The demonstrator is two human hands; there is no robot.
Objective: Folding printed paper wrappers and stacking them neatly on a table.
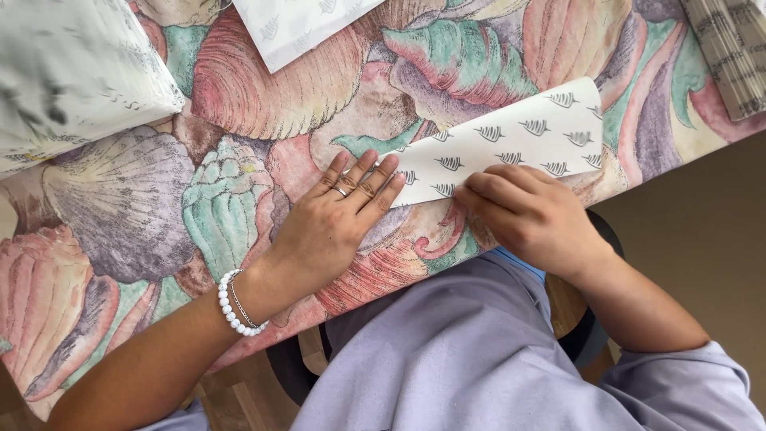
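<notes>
Head view. One strip of folded white paper, printed with small grey leaf marks, lies on the surface, which is covered by a cloth with a large shell pattern in pink, green and lilac. The strip runs from near the middle of the picture up toward the right, close to the near edge of the surface.

Two hands are on it. The left hand lies flat, palm down, its fingers stretched out and close together, their tips pressing the strip's left end; it grips nothing. One ring sits on a finger, and one white bead bracelet with a thin chain circles the wrist. The right hand is curled, its fingers bent down onto the strip's lower edge; whether they pinch the paper or only press it cannot be told.

Around: one further white printed sheet at the top edge, one pale wrapped bundle at upper left, and one grey patterned object at upper right, all well apart from the hands. Lilac clothing fills the foreground below the surface.
</notes>
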